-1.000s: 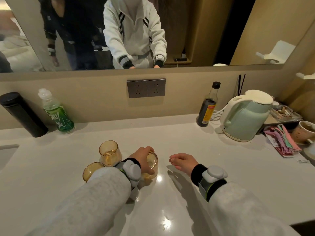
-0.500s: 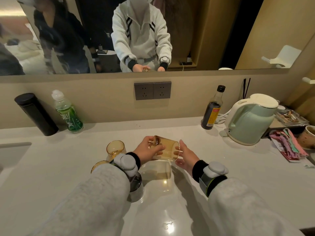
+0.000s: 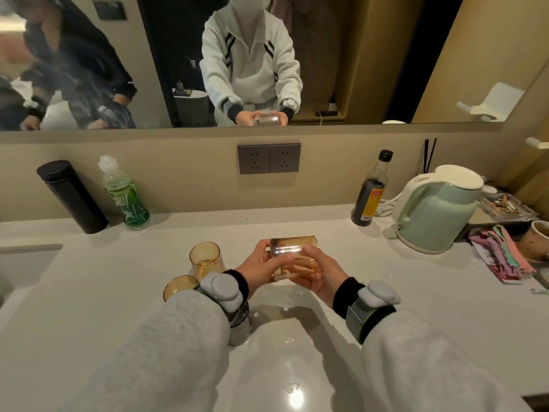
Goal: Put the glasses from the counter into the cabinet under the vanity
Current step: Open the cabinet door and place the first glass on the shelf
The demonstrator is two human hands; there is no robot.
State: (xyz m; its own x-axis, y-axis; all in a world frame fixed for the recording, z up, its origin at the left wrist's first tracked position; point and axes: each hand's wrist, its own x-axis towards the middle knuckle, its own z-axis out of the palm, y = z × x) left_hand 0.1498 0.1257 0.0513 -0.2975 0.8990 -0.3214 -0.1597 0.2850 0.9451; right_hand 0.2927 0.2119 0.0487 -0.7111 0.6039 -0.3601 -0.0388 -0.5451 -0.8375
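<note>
Both hands close on one amber glass [image 3: 294, 257], lifted above the counter [image 3: 386, 292] at centre: the left hand [image 3: 261, 264] wraps its left side, the right hand [image 3: 322, 273] cups it from below right. Left of them stand two more amber glasses, the far glass [image 3: 205, 258] holding some liquid, the near glass [image 3: 177, 288] partly hidden.

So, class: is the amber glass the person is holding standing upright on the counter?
No, the amber glass is lifted off the counter, tipped on its side between the left hand and right hand.
</note>
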